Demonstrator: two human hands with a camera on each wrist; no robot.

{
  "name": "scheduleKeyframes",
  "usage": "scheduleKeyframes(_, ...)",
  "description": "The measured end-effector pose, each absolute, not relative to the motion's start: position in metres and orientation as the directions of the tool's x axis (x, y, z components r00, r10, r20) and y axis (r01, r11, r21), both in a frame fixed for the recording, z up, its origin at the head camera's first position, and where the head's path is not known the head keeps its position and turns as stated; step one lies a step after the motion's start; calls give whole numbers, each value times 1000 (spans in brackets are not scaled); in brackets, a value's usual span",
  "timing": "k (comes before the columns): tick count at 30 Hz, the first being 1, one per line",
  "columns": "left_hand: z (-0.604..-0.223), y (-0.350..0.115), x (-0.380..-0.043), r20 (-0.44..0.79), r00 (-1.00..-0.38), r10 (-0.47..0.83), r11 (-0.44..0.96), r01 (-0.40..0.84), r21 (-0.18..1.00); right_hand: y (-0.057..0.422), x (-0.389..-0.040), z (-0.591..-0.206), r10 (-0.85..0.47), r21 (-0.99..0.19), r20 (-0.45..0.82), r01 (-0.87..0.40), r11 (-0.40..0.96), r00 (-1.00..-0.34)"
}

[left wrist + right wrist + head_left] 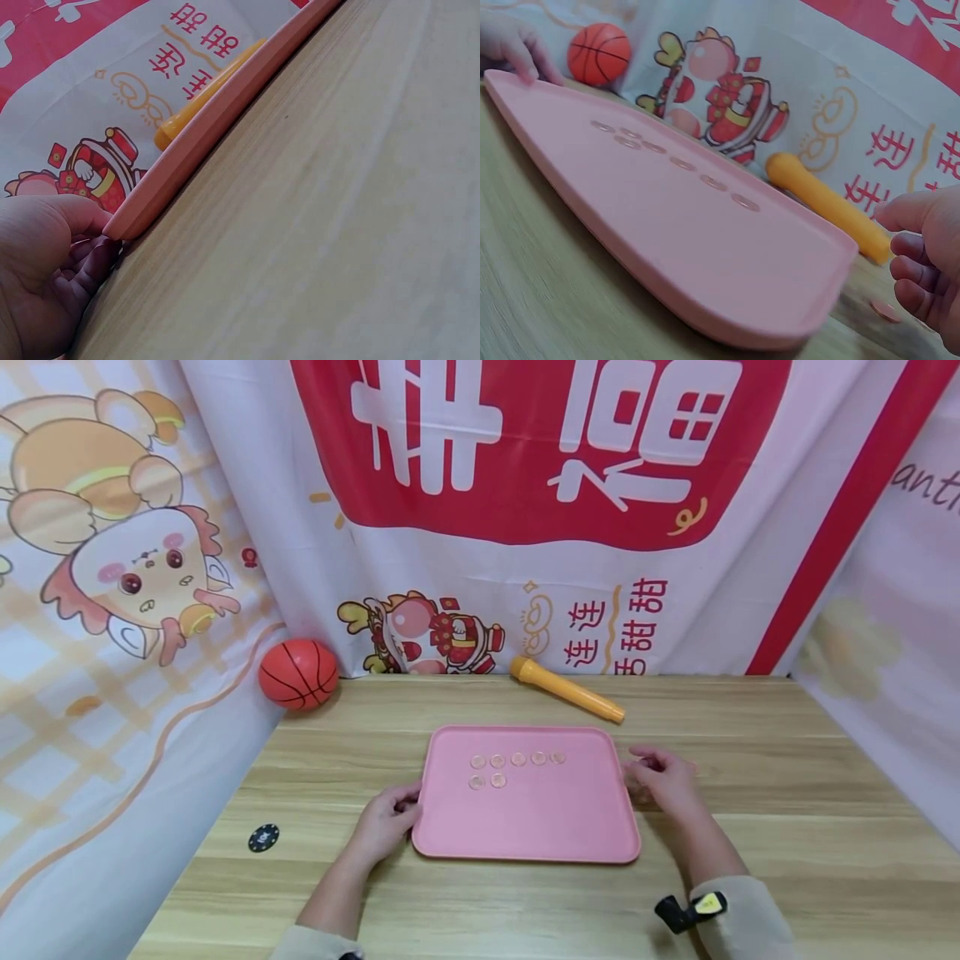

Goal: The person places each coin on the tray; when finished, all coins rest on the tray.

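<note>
A pink tray (555, 814) lies on the wooden table. Several copper-coloured coins (518, 760) lie on it in a row, with two more in a second row nearer the person. At the tray's left edge my left hand (387, 825) grips the rim, thumb (86, 215) on top and fingers below. Just off the right edge is my right hand (669, 783), fingers loosely bent; nothing shows between them. A loose copper-coloured coin (886, 310) lies on the table beside that hand.
An orange toy microphone (570, 690) lies behind the tray. The small red basketball (299, 674) sits at the table's back left corner. A black poker chip (264, 837) lies to the left of the left hand. Printed cloth (420, 560) hangs along the table's back edge.
</note>
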State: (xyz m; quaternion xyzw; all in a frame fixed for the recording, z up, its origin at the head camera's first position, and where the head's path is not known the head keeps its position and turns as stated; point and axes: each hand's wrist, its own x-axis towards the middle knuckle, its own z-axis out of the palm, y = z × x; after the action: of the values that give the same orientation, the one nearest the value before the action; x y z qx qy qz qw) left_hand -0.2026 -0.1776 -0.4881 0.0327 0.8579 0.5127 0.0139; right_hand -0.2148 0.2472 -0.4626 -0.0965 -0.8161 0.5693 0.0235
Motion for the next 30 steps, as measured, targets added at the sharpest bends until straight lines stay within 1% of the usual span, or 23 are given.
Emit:
scheduleKeyframes(2,-488,-178,-203,20,-997,72,476,52,878,257,-212,-464,184,-907,-63,134,400,-981)
scheduleKeyframes(6,-487,-178,-202,23,-997,69,474,53,879,271,-208,-466,175,-867,-80,155,474,-981)
scheduleKeyframes(14,-487,-177,-202,13,-997,74,466,47,883,283,-205,-474,132,-748,-46,122,652,-990)
scheduleKeyframes(20,-486,-177,-201,11,-997,74,453,44,890,284,-207,-476,93,-699,-61,109,706,-994)
scheduleKeyframes(27,-485,-177,-200,12,-997,77,455,46,890,282,-213,-469,102,-677,-139,170,716,-985)
scheduleKeyframes(30,-485,-176,-201,7,-997,75,457,40,888,281,-215,-467,106,-675,-148,178,716,-983)
